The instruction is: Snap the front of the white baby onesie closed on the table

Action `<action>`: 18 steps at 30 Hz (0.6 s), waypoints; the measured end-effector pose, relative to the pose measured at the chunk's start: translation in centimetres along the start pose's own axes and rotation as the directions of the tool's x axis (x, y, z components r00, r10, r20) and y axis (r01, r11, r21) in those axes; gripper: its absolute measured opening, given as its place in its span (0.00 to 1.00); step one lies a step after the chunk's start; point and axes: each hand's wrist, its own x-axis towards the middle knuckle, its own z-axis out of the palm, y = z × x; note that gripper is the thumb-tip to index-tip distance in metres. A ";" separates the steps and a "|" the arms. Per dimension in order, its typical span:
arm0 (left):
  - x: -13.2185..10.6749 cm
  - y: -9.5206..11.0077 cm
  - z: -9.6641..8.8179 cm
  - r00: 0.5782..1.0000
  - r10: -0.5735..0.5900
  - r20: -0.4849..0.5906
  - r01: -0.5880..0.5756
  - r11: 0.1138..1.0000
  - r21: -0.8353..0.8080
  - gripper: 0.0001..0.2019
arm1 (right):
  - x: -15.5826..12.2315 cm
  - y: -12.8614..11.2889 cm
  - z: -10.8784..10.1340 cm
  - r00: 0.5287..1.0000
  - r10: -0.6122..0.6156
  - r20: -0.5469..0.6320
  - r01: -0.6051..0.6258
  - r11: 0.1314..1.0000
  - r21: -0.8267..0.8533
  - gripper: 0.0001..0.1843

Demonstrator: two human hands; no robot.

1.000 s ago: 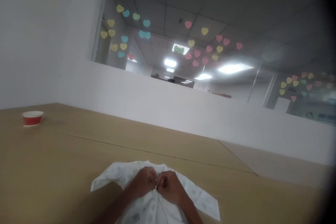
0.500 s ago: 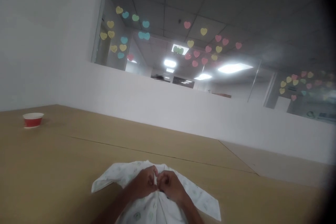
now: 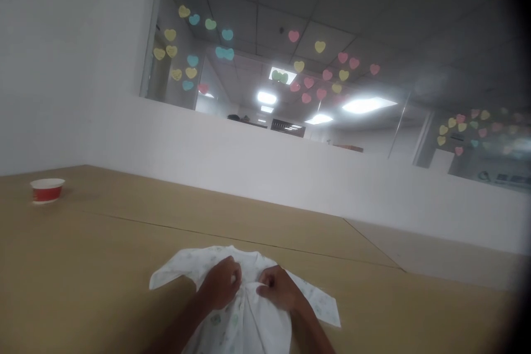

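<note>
A small white long-sleeved shirt (image 3: 257, 325) with a faint green print lies on the table, its neckline away from me and its sleeves spread to both sides. My left hand (image 3: 221, 283) is closed on the shirt's front, left of the middle, its fingers curled. To the right, my right hand (image 3: 281, 289) pinches the edge of the front panel, which is lifted and creased. A gap with white cloth showing separates the two hands. The fingertips of the left hand are partly hidden. The bottom of the shirt runs out of the picture.
A red and white paper bowl (image 3: 47, 192) stands at the far left of the tan table (image 3: 166, 207). Behind the table is a white wall (image 3: 232, 157) with a window above it, dotted with heart-shaped stickers. Seams cross the tabletop beyond the shirt.
My hands were together at the middle of the shirt's front and are now apart, the right one moved to the right with the panel edge. The shirt's neckline now shows more.
</note>
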 end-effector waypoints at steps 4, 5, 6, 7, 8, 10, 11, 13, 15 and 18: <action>-0.5 1.3 -1.3 0.950 0.039 0.309 0.015 0.985 -0.173 0.04 | 0.4 0.4 0.0 0.993 0.023 -0.118 -0.025 1.000 -0.015 0.07; -0.5 1.3 -1.5 0.930 0.053 0.363 0.024 0.978 -0.206 0.06 | 0.4 0.5 0.0 0.988 0.024 -0.155 -0.030 0.999 -0.032 0.08; -0.5 1.3 -1.4 0.925 0.058 0.375 0.026 0.976 -0.216 0.07 | 0.5 0.5 0.1 0.980 0.021 -0.197 -0.032 0.998 -0.054 0.09; -0.5 1.1 -1.3 0.937 0.050 0.345 0.023 0.979 -0.205 0.08 | 0.6 0.5 0.2 0.972 0.014 -0.235 -0.034 0.996 -0.079 0.09; -0.5 0.9 -1.1 0.955 0.037 0.294 0.018 0.984 -0.180 0.08 | 0.7 0.5 0.2 0.965 0.005 -0.262 -0.032 0.994 -0.102 0.09; -0.4 0.5 -0.5 0.981 0.004 0.196 0.019 0.993 -0.114 0.07 | 0.8 0.4 0.4 0.963 -0.002 -0.268 -0.031 0.992 -0.120 0.08; -0.4 0.4 -0.2 0.988 -0.010 0.155 0.022 0.997 -0.077 0.06 | 0.8 0.4 0.6 0.969 0.000 -0.247 -0.029 0.993 -0.115 0.08; -0.4 0.4 0.3 0.993 -0.029 0.116 0.030 1.000 -0.009 0.05 | 0.9 0.1 0.9 0.982 -0.008 -0.190 -0.010 0.996 -0.094 0.07; -0.5 0.5 0.6 0.992 -0.051 0.116 0.047 0.998 0.035 0.04 | 0.8 -0.1 1.6 0.985 -0.038 -0.171 0.024 0.996 -0.084 0.05; -0.8 0.8 0.9 0.989 -0.056 0.133 0.053 0.998 0.029 0.05 | 0.6 -0.2 2.7 0.970 -0.089 -0.225 0.056 0.987 -0.148 0.02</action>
